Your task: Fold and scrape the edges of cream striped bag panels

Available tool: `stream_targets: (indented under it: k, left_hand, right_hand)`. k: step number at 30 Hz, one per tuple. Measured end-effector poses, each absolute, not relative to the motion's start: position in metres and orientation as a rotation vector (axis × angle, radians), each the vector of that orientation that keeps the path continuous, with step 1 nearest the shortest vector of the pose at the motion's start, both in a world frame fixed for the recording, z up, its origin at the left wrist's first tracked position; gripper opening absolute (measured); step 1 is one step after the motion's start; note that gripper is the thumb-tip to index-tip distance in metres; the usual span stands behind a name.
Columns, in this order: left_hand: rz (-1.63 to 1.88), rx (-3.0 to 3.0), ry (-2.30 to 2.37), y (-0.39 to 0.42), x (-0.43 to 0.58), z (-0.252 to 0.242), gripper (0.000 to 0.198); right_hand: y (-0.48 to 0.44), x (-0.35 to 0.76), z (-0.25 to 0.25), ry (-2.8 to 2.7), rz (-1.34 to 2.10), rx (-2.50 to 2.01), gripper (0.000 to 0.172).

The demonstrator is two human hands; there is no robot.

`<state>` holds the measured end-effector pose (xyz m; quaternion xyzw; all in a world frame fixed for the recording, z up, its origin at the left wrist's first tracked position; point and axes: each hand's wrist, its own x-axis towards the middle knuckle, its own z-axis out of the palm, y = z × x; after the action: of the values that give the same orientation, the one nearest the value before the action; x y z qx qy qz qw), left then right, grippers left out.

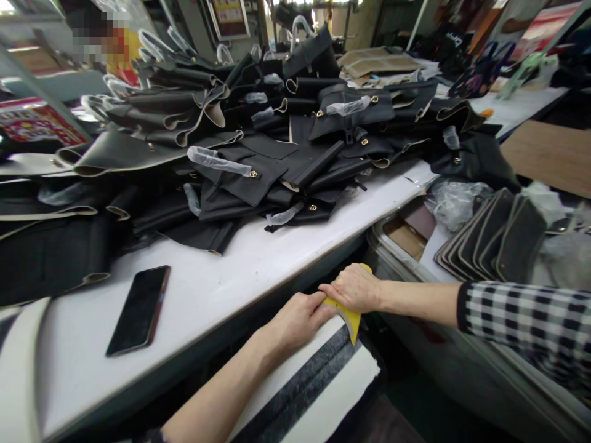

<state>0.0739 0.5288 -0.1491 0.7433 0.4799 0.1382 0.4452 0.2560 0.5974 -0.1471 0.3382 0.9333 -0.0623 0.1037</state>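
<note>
My right hand (355, 289) is closed around a bendable yellow piece (351, 321), whose pointed lower end curls below my fingers. My left hand (302, 319) meets it from the other side, its fingers pinched at the yellow piece's left edge, close to my right fingertips. Under both hands, near my lap, lies a long white panel (355, 372) with a dark, rubbed-looking stripe down its length. The yellow piece's tip rests over the stripe's far end. My fingers hide part of the yellow piece, so its exact kind cannot be made out.
Black leather bag parts (258, 178) with plastic-wrapped handles pile across the white table (221, 289). A phone (138, 311) lies near its front edge. At right, a grey bin (392, 237) stands by stacked dark flat pieces (496, 237) and clear plastic (457, 203). Another person (122, 55) is behind the pile.
</note>
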Motion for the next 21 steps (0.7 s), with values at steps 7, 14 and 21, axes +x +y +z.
stream_targets:
  k: [7, 14, 21]
  left_hand:
    - [0.322, 1.969, 1.261, 0.521, 0.072, -0.151, 0.042]
    - [0.344, 1.521, 1.149, 0.531, 0.062, -0.147, 0.056]
    - [0.42, 1.267, 1.134, 0.535, 0.058, -0.165, 0.036]
  right_hand:
    - [0.574, 0.259, -0.148, 2.689, -0.163, 1.083, 0.064]
    - [0.557, 0.268, -0.142, 2.615, -0.086, 1.141, 0.069]
    - [0.551, 0.274, -0.141, 2.582, -0.062, 1.133, 0.066]
